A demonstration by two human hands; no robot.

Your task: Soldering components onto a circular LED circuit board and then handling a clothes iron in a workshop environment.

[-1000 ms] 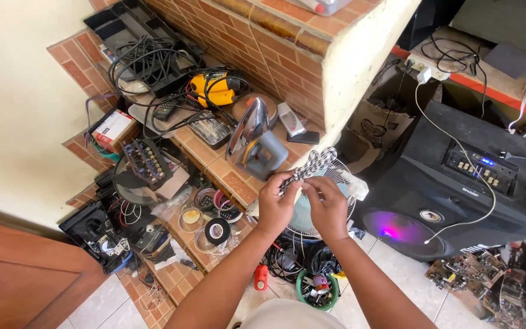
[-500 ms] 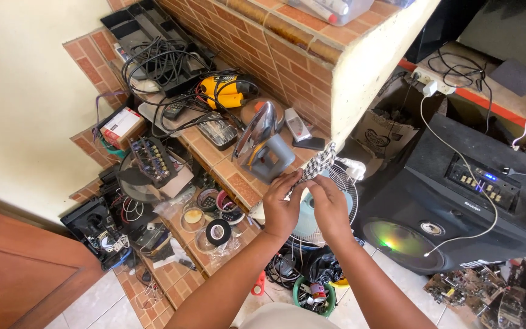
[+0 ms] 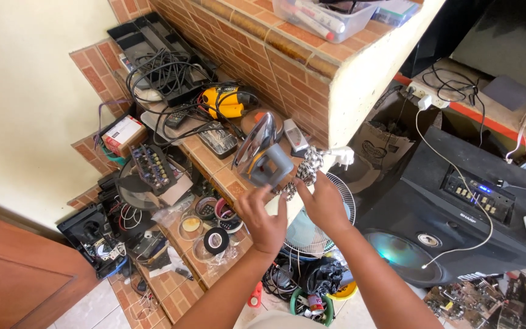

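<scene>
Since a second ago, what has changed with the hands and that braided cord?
Both hands, the left hand and right hand, have kept hold of the black-and-white braided cord and carried it nearer the grey clothes iron; its white plug now hangs past the fan. The iron, the yellow tool and the black speaker stayed put.

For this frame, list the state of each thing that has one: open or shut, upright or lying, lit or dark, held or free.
Braided cord: bundled, held by both hands.
Left hand: gripping the cord's lower end.
Right hand: pinching the cord.
White plug: free, at the cord's end.
Clothes iron: standing on its heel, on the shelf.
Speaker: panel lit blue, cone glowing.
Black tape roll: lying flat.
Clear box: lid off.
</scene>
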